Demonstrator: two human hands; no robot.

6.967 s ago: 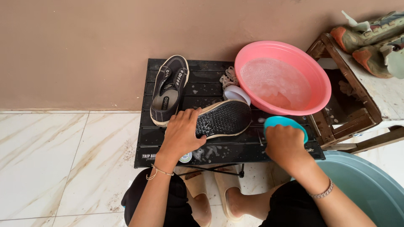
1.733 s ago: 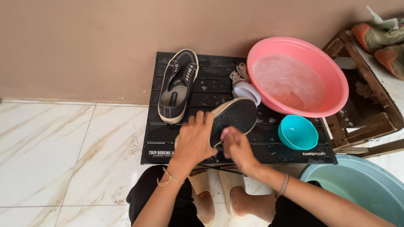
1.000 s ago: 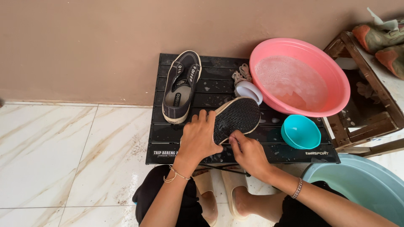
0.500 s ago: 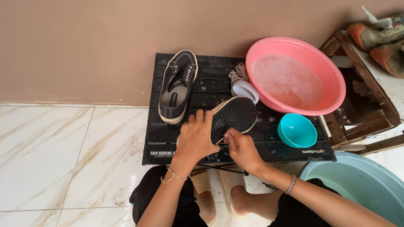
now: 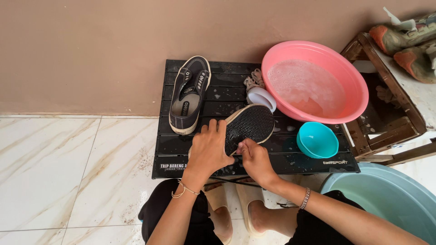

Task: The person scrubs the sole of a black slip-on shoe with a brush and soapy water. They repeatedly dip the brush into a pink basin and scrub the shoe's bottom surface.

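Note:
A dark shoe [image 5: 249,125] lies sole-up on the low black slatted table [image 5: 313,165]. My left hand [image 5: 209,147] presses on its heel end and holds it down. My right hand [image 5: 255,159] is closed at the sole's near edge, fingers curled against it; whatever it may hold is hidden. The matching dark shoe [image 5: 190,94] rests upright at the table's back left.
A pink basin [image 5: 318,81] of soapy water sits at the table's right, a small turquoise bowl [image 5: 317,140] in front of it, a white cup [image 5: 260,97] beside it. A teal tub [image 5: 386,199] stands at lower right, a wooden crate [image 5: 386,109] with worn shoes [image 5: 404,38] at far right.
Seven seconds ago my right hand was at the turquoise bowl; it has since come to the sole's near edge. My left hand has kept holding the shoe.

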